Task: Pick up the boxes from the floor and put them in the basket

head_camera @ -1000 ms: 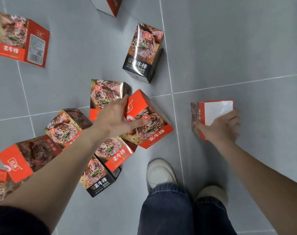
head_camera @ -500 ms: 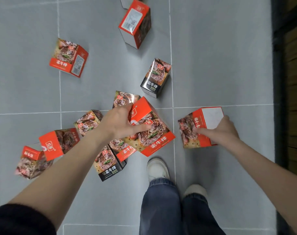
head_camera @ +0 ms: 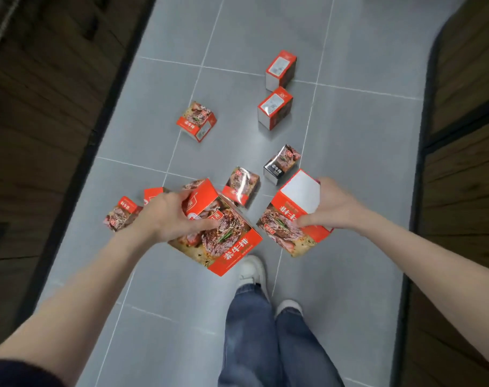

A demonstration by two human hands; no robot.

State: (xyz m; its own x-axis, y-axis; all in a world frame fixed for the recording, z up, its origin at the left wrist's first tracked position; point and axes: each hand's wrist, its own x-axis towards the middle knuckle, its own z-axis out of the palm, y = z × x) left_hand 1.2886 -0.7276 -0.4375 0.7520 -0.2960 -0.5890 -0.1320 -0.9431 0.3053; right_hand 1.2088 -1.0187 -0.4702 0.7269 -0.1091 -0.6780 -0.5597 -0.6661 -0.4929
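Head view, left box (head_camera: 229, 241), right box (head_camera: 282, 224) tilted

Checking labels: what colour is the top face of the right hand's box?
Plain white top face; head view shows it.

From your shoes (head_camera: 251, 270), your left hand (head_camera: 168, 216) holds the left box (head_camera: 223, 238) at 11 o'clock, your right hand (head_camera: 332, 210) the right box (head_camera: 293, 222) at 1. On the floor (head_camera: 349, 135) beyond, a far pair (head_camera: 275, 109) stands at 12, a lone box (head_camera: 196, 121) at 11, a cluster (head_camera: 120, 213) at 10.
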